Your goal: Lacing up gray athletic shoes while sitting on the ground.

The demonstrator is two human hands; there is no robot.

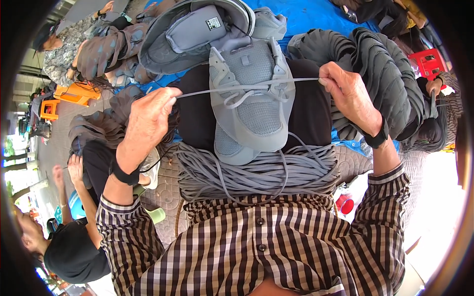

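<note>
A grey shoe upper (pixel 256 116) lies on my dark-clothed lap, toe toward me, over a second grey upper (pixel 228 149) that peeks out beneath it. Across its tongue runs a flat grey shoelace (pixel 212 91), pulled taut between my two hands. My left hand (pixel 150 116) pinches one end on the left, and my right hand (pixel 349 93) pinches the other on the right. Loose loops of lace hang at the middle, over the eyelets. Closer to my body rests a thick bundle of grey laces (pixel 256 172).
More grey uppers (pixel 197 39) are piled beyond my lap on a blue sheet (pixel 311 17). Long stacks of dark grey pieces (pixel 385 84) stand at the right. Orange stools (pixel 76 92), a red stool (pixel 427 61) and several other people surround me; one person (pixel 74 246) is close at lower left.
</note>
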